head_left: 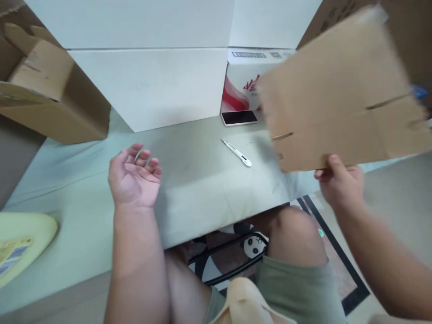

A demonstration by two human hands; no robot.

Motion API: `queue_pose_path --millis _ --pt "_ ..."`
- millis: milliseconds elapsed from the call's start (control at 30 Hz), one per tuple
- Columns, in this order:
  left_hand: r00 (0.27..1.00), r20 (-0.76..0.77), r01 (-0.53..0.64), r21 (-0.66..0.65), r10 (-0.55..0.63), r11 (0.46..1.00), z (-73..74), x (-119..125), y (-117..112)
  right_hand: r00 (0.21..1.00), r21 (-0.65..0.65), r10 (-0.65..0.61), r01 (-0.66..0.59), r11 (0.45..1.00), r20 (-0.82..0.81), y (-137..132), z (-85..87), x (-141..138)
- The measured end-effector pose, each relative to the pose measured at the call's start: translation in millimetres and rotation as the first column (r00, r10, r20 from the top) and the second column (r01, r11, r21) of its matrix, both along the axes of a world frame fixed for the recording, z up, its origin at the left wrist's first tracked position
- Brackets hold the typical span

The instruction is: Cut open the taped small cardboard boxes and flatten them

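Note:
A flat piece of brown cardboard [337, 99] with slits cut in it is held up at the right. My right hand [344, 182] grips its lower edge, thumb on the near face; the fingers behind are mostly hidden. Over the left part of the table, my left hand [137, 177] is palm up with its fingers loosely curled and apart, holding nothing. Between the hands, a white craft knife [236, 153] lies on the pale green table cover [199, 180]. Behind the knife rests a smartphone [239, 118], screen up.
White boxes [151, 85] stand along the back, beside a white and red printed box [241, 85]. An open cardboard box [64, 94] is at the far left. A pale yellow bottle [27, 240] lies at the left edge. Below the table's front edge are my knees [299, 229].

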State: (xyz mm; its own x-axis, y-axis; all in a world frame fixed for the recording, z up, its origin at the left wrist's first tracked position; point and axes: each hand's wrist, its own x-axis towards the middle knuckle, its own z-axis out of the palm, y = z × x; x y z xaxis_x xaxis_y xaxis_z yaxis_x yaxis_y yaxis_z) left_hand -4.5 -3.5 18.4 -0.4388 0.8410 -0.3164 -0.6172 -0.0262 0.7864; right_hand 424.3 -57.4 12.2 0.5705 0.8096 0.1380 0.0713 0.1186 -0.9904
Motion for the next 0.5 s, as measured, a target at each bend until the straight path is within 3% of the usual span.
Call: queue_pose_path --millis 67,133,200,367,500 --pt "0.999 0.03 -0.023 -0.04 0.024 0.999 7.4 5 0 0.982 0.001 -0.175 0.175 0.985 0.078 1 10.6 33" --pt "0.998 0.047 -0.041 -0.09 0.045 0.995 13.4 11 1 0.908 -0.042 -0.37 0.385 0.922 0.198 14 19.8 57" --pt "0.997 0.05 -0.046 -0.116 0.053 0.992 16.2 15 2 0.851 -0.094 -0.458 0.494 0.864 0.258 40 27.1 73" --pt "0.999 0.041 -0.021 -0.084 0.024 0.996 13.0 16 5 0.844 -0.164 -0.453 0.509 0.845 0.286 146 39.6 93" --pt "0.998 0.029 -0.045 -0.076 0.048 0.996 11.5 17 10 0.874 -0.198 -0.281 0.38 0.903 0.396 230 30.5 104"
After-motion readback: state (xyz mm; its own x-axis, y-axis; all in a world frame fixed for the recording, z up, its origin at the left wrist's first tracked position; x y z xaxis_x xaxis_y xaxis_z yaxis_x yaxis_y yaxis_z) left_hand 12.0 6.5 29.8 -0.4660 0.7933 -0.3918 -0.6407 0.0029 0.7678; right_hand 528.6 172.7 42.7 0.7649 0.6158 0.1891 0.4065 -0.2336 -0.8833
